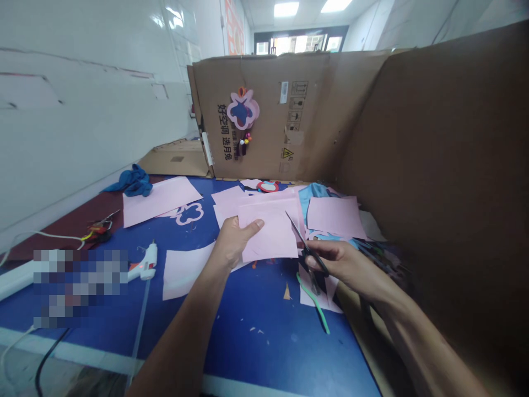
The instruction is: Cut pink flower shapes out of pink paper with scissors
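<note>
My left hand (pixel 237 237) grips a pink sheet of paper (pixel 270 234) by its left edge, thumb on top, above the middle of the blue table. In my right hand (pixel 334 258) is a pair of black-handled scissors (pixel 306 245), its blades pointing up and left across the sheet's right edge. I cannot tell whether the blades bite into the paper. Below the right hand lie a pink scrap (pixel 330 286) and a green strip (pixel 316 306). More pink sheets are partly hidden behind the held one.
Cardboard panels (pixel 318 121) wall the back and right; a pink flower-shaped cutout (pixel 243 110) hangs there. On the left are a glue gun (pixel 147 262), a pink flower outline (pixel 190 214), a large pink sheet (pixel 161 198) and blue cloth (pixel 134 180). Another pink sheet (pixel 336 215) lies at right.
</note>
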Demonstrator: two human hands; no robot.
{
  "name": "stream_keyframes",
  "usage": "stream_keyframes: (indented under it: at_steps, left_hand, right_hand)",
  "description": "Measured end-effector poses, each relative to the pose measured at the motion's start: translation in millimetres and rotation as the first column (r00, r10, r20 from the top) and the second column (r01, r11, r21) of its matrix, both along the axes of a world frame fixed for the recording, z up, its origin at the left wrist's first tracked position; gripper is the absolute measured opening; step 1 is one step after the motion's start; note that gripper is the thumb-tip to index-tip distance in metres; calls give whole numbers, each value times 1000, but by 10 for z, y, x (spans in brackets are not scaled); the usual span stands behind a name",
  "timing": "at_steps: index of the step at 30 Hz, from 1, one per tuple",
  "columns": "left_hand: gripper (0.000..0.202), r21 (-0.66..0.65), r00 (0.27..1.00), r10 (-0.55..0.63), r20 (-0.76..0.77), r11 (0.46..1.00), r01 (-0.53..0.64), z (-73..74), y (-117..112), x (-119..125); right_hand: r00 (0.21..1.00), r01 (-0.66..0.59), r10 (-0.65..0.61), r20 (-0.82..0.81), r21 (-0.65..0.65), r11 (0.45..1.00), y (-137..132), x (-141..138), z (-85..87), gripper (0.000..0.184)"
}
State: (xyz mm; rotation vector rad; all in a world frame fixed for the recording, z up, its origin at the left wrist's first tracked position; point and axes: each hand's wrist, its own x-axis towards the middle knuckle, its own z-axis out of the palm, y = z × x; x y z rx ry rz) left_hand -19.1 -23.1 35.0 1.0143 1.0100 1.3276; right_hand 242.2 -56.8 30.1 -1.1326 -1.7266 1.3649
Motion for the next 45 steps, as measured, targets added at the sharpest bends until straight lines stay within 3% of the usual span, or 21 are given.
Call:
stream_keyframes:
  at_steps: [6,15,32,45]
  left_hand:
    - [39,-21,1000,-18,-7,1000,18,40,-32,34]
    - [35,-26,999,-30,-11,999,30,25,-18,17]
    - [41,-51,993,-113,-47,993,110,40,8,-82]
    - [34,-58,992,-105,-66,993,102,47,13,-84]
  right_hand:
    - [999,33,-33,-5,13,999,-8,-41,25,53]
    - [999,-42,43,-12,13,999,8,37,-26,44]
    - [998,-47,47,39,6,999,-27,40,52,53]
    - [995,-29,27,94,14,999,-22,51,76,57]
